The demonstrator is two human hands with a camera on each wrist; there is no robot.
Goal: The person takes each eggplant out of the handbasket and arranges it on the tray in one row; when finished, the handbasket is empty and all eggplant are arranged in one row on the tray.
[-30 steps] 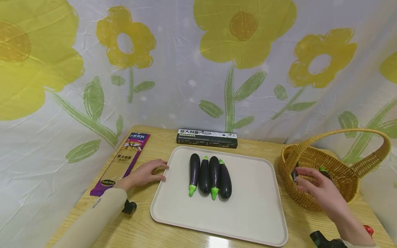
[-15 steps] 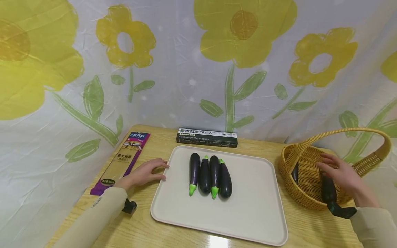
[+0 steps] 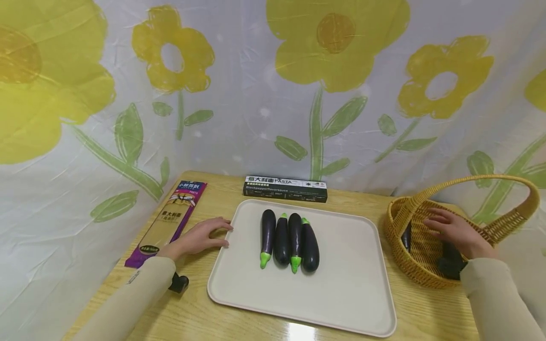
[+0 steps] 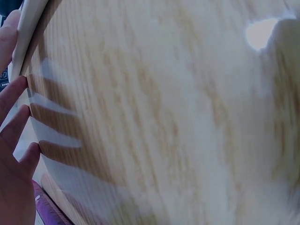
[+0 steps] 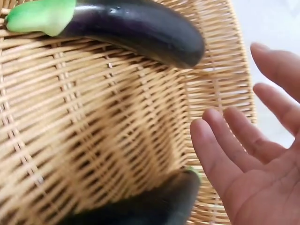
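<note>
Several dark purple eggplants with green stems lie side by side on a cream tray. Along the tray's left rim my left hand rests, its fingertips touching the edge. My right hand is inside the wicker basket and holds nothing; its fingers are spread in the right wrist view. Two eggplants lie in that basket: one shows its green stem, and the other, a darker eggplant, is nearer the hand and partly cut off. In the head view, the hand and wrist cover part of the basket's inside.
A purple pasta packet lies left of the tray, beside my left forearm. Behind the tray stands a black and white pasta box. The basket's tall handle arches over its opening. A flowered curtain hangs behind the table.
My right hand first moves right and away from the basket's left side, then slightly left and lower within it. My left hand and the eggplants on the tray stay put.
</note>
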